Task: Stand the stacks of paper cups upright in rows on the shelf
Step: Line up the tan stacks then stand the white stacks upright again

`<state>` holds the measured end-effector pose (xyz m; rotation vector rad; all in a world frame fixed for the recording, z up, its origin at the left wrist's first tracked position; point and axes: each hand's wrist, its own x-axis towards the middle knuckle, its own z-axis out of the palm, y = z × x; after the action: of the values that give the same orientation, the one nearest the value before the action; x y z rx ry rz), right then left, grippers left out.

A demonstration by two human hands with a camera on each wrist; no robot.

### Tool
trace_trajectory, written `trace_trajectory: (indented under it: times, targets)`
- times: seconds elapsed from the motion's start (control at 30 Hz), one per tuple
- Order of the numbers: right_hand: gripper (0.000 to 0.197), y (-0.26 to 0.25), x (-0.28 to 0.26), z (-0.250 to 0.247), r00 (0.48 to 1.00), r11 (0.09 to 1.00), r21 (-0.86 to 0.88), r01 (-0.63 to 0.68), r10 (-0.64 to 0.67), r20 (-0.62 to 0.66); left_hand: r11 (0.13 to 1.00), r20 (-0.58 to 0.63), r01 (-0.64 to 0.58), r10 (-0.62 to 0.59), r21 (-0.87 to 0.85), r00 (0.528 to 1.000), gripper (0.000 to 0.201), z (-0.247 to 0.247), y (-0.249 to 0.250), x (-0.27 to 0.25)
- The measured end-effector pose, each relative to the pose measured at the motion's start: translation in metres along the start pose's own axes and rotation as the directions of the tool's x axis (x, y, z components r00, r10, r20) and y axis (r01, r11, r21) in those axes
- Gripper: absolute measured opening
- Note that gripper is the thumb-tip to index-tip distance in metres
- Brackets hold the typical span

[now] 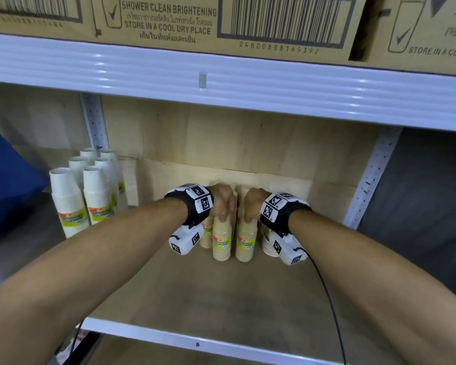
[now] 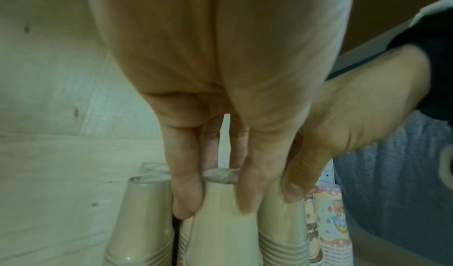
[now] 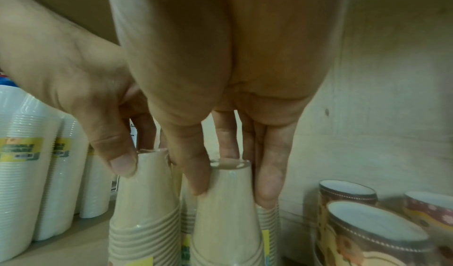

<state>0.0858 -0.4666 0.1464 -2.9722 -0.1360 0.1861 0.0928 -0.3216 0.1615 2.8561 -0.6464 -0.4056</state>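
Several tan paper cup stacks stand rim-down in the middle of the shelf (image 1: 184, 291). My left hand (image 1: 223, 206) reaches down from above and pinches the top of one tan stack (image 1: 221, 242). In the left wrist view that tan stack (image 2: 220, 231) sits between the thumb and fingers of my left hand (image 2: 215, 202). My right hand (image 1: 252, 206) pinches the top of the neighbouring tan stack (image 1: 245, 242) in the same way. The right wrist view shows my right hand (image 3: 231, 189) on the neighbouring tan stack (image 3: 225, 221). Both stacks stand upright, side by side.
White cup stacks (image 1: 69, 204) stand in rows at the shelf's left end. Patterned cup stacks (image 3: 367, 231) stand just right of my right hand. More tan stacks (image 1: 206, 237) stand behind the held ones. A white shelf beam (image 1: 221, 83) with cardboard boxes (image 1: 169, 19) hangs overhead.
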Motion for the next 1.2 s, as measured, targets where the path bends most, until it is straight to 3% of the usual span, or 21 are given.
trace_trajectory:
  times: [0.13,0.23,0.3,0.47,0.83,1.2]
  targets:
    - [0.032,0.006,0.002,0.002,1.000,1.000,0.027,-0.016,0.017,-0.024,1.000,-0.017,-0.017,0.017,0.010,1.000,0.037,0.003,0.000,0.005]
    - [0.013,0.007,0.006,0.005,0.997,0.998,0.037,-0.055,0.057,-0.059,1.000,-0.014,-0.024,0.024,0.014,1.000,0.039,0.005,0.000,0.009]
    - [0.025,0.007,0.013,0.009,0.997,0.998,0.030,-0.062,0.063,-0.048,1.000,-0.015,-0.025,0.025,0.013,1.000,0.040,0.008,-0.002,0.012]
    - [0.010,0.004,0.015,0.010,0.994,0.998,0.048,-0.052,0.056,-0.089,0.999,-0.016,-0.031,0.031,0.012,0.999,0.040,0.011,-0.006,0.018]
    - [0.035,0.010,0.025,0.010,0.991,0.993,0.113,-0.035,0.049,-0.127,0.999,0.011,-0.052,0.052,0.014,0.999,0.042,0.007,-0.008,0.022]
    - [0.033,-0.010,0.030,-0.015,0.966,0.996,0.085,0.008,0.014,-0.259,1.000,-0.087,0.005,-0.007,-0.024,0.996,0.038,-0.039,-0.018,0.003]
